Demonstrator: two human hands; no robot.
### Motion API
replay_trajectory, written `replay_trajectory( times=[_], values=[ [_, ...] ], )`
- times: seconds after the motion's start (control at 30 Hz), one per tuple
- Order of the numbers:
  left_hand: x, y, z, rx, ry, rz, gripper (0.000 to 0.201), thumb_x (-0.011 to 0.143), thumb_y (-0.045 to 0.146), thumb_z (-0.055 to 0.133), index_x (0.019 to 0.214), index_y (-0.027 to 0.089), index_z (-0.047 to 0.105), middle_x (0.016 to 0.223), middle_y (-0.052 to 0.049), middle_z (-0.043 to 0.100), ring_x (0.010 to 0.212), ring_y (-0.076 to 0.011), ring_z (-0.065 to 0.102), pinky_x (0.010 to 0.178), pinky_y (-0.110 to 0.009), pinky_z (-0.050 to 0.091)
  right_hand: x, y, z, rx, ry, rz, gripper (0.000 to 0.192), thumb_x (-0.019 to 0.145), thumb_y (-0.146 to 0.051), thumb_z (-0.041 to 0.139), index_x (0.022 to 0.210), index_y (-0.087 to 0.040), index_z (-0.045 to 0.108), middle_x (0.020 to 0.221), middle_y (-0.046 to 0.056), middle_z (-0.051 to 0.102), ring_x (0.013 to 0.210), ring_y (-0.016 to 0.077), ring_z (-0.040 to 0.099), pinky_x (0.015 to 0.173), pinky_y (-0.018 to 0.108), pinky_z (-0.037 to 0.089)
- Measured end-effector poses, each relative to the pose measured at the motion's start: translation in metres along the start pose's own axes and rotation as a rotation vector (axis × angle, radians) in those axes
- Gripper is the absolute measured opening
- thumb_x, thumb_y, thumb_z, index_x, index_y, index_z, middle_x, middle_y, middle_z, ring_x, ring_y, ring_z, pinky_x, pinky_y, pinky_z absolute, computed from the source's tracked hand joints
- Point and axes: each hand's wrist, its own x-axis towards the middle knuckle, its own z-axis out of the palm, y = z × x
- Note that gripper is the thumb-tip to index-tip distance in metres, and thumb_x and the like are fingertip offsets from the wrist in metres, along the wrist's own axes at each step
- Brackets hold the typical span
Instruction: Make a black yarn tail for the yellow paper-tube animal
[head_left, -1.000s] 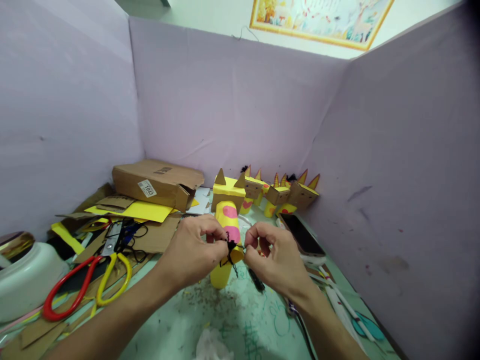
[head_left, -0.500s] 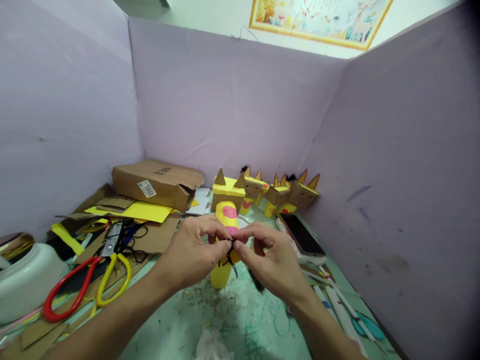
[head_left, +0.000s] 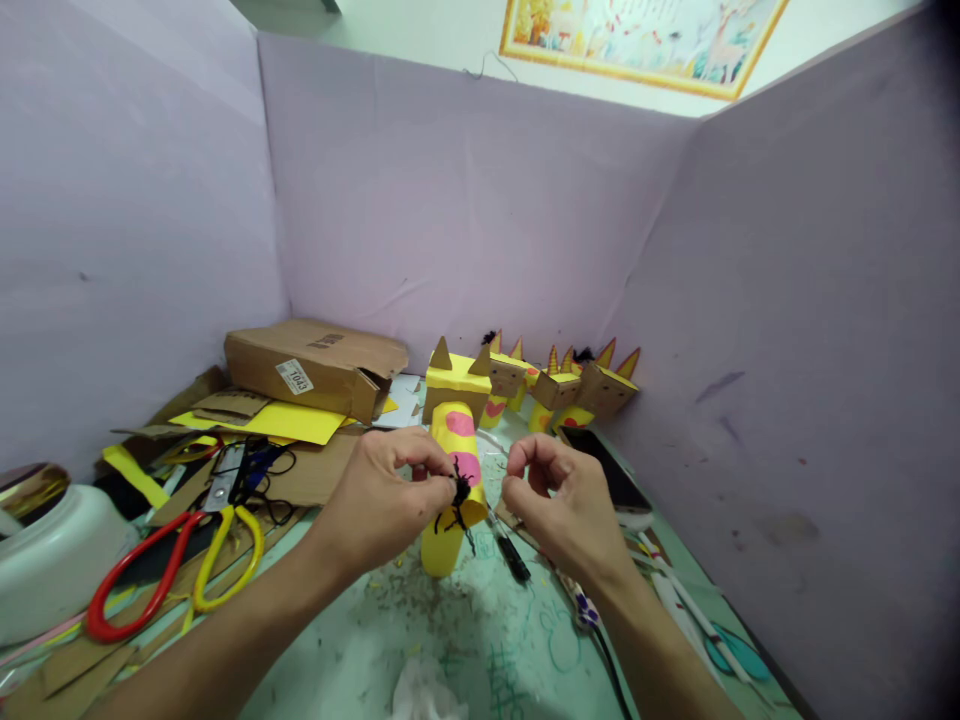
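Black yarn tuft [head_left: 456, 497] sits pinched in the left hand [head_left: 382, 500] against a yellow paper giraffe [head_left: 454, 470], not yet attached, while the right hand [head_left: 559, 505] curls loosely nearby, holding nothing visible.

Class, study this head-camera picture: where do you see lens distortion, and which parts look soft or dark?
Head view: wide-angle lens bows the purple partition edges; the right corners darken; the left hand and black yarn tuft look slightly soft; the lighting is even, without glare.

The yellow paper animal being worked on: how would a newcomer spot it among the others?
Look at the green tabletop, just beyond the left hand. The yellow figure stands nearest, apart from the row of figures by the back wall, with pink spots and black yarn at its side.
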Motion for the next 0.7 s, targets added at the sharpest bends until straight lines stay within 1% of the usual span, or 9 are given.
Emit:
replay_trajectory(
  times=[0.07,0.13,0.23,0.3,0.37,0.43,0.53,0.63,0.7],
  values=[
    [0.0,0.0,0.0,0.007,-0.003,-0.008,0.01,0.06,0.014,0.057,0.052,0.016,0.062,0.06,-0.002,0.062,0.063,-0.0157,0.055,0.061,-0.028,0.042,0.001,0.0,-0.003,-0.021,-0.029,0.014,0.004,0.058,-0.02,0.051,0.061,-0.02,0.053,0.046,-0.007,0.037,0.044,0.0097,0.034,0.043,0.023,0.025],
    [0.0,0.001,0.0,0.011,-0.01,-0.008,0.011,0.061,0.014,0.057,0.053,0.016,0.063,0.061,-0.002,0.062,0.063,-0.0155,0.055,0.061,-0.027,0.042,0.001,-0.003,-0.003,-0.012,-0.057,0.001,0.008,0.062,-0.023,0.054,0.066,-0.019,0.059,0.048,-0.006,0.042,0.045,0.0095,0.035,0.043,0.023,0.026],
    [-0.001,0.001,0.0,0.004,-0.027,0.005,0.011,0.062,0.014,0.057,0.055,0.016,0.065,0.061,-0.002,0.062,0.063,-0.0155,0.055,0.059,-0.027,0.042,-0.003,-0.007,0.0,0.055,-0.113,-0.092,0.015,0.067,-0.027,0.06,0.078,-0.018,0.066,0.061,-0.002,0.055,0.046,0.0086,0.036,0.043,0.022,0.029],
    [-0.002,0.001,0.0,-0.004,-0.044,0.014,0.011,0.063,0.015,0.057,0.057,0.016,0.067,0.062,-0.002,0.063,0.064,-0.0154,0.055,0.059,-0.026,0.043,-0.006,-0.008,0.005,0.063,-0.135,-0.168,0.012,0.069,-0.025,0.061,0.078,-0.019,0.067,0.068,-0.001,0.061,0.048,0.0085,0.039,0.045,0.022,0.032],
    [-0.002,0.001,0.0,0.001,-0.059,0.019,0.012,0.064,0.016,0.058,0.059,0.016,0.068,0.064,-0.002,0.064,0.065,-0.0152,0.056,0.061,-0.026,0.043,-0.008,-0.008,0.009,0.05,-0.117,-0.196,0.007,0.069,-0.022,0.061,0.073,-0.019,0.067,0.067,-0.001,0.062,0.05,0.0088,0.041,0.046,0.022,0.033],
    [-0.002,0.001,-0.001,0.027,-0.069,0.019,0.012,0.066,0.018,0.057,0.061,0.016,0.068,0.065,-0.001,0.064,0.065,-0.0147,0.056,0.062,-0.026,0.043,-0.008,-0.007,0.011,0.069,-0.1,-0.142,0.006,0.069,-0.022,0.061,0.069,-0.019,0.066,0.061,-0.002,0.059,0.048,0.0088,0.04,0.045,0.022,0.032],
    [0.0,0.001,-0.001,0.116,-0.061,-0.022,0.013,0.068,0.019,0.056,0.06,0.016,0.066,0.064,-0.001,0.063,0.064,-0.0147,0.054,0.061,-0.026,0.042,-0.005,-0.007,0.011,0.186,-0.124,0.021,0.008,0.065,-0.024,0.06,0.066,-0.017,0.065,0.055,-0.003,0.054,0.048,0.0087,0.039,0.045,0.022,0.03],
    [0.002,0.002,-0.001,0.245,-0.063,-0.116,0.012,0.065,0.012,0.054,0.059,0.016,0.064,0.063,0.0,0.063,0.064,-0.0151,0.054,0.058,-0.025,0.04,0.0,-0.007,0.01,0.359,-0.187,0.168,0.009,0.058,-0.024,0.062,0.062,-0.016,0.061,0.055,-0.003,0.053,0.05,0.0087,0.04,0.045,0.021,0.029],
    [0.002,0.002,-0.001,0.292,-0.065,-0.149,0.016,0.063,0.008,0.051,0.062,0.017,0.064,0.064,0.0,0.064,0.064,-0.0153,0.055,0.057,-0.025,0.04,0.002,-0.007,0.01,0.452,-0.208,0.236,0.01,0.055,-0.023,0.063,0.06,-0.016,0.059,0.054,-0.003,0.052,0.048,0.0074,0.038,0.043,0.02,0.026]
  ],
)
